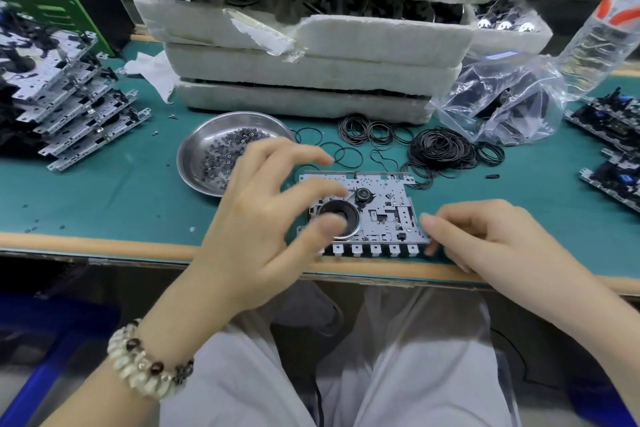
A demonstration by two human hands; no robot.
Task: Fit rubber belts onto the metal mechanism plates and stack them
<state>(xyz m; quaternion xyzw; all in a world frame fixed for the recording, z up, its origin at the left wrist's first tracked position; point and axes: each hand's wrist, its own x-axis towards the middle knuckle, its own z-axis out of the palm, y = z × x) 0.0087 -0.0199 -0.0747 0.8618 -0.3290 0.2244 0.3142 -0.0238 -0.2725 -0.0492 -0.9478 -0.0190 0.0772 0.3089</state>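
The green-topped table (pixel 104 191) carries everything. At its back stands a stack of white foam trays (pixel 311 69), holding dark parts. At the far left, a leaning stack of metal plates (pixel 79 114) rests in offset layers. A crumpled clear plastic bag (pixel 502 97) lies to the right of the trays, and dark assemblies (pixel 609 121) lie along the right edge.

A round steel dish (pixel 221 128) with small washers (pixel 225 156) sits left of centre, its near right part hidden behind the left hand.

The mechanism plate (pixel 388 218) lies flat at the table's front edge, in the middle. Its long axis runs left to right, parallel with that edge, and its row of square tabs points toward the person. Its mechanism side faces up.

The left hand (pixel 256 229) hovers over the plate's left half with its fingers spread and fairly straight. The blurred thumb is over the black flywheel (pixel 337 213); whether it touches cannot be told. The right hand (pixel 485 236) has curled fingers that pinch the plate's near right corner.

A loose heap of black rubber belts (pixel 440 152) lies just behind the plate, with single rings scattered leftward. A small black pulley (pixel 363 196) sits near the plate's centre, behind and to the right of the flywheel.
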